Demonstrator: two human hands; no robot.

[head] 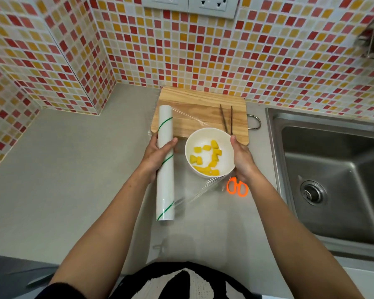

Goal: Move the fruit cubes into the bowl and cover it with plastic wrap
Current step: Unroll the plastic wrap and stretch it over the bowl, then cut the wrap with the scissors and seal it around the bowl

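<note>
The left hand [158, 154] grips the roll [165, 162], which points away from the person. The right hand [242, 158] pinches clear wrap [203, 188] beside the bowl [209, 137]; the wrap is hard to see.

Both forearms bare, extended forward, converging slightly. Left hand [158, 155]: grip wrapped around a roll from beneath and its left side, thumb lying across the top, wrist straight. Right hand [242, 159]: palm turned inward toward the left grip, fingers together and pointing forward, thumb on the inner edge; whether anything is pinched cannot be told.
</note>
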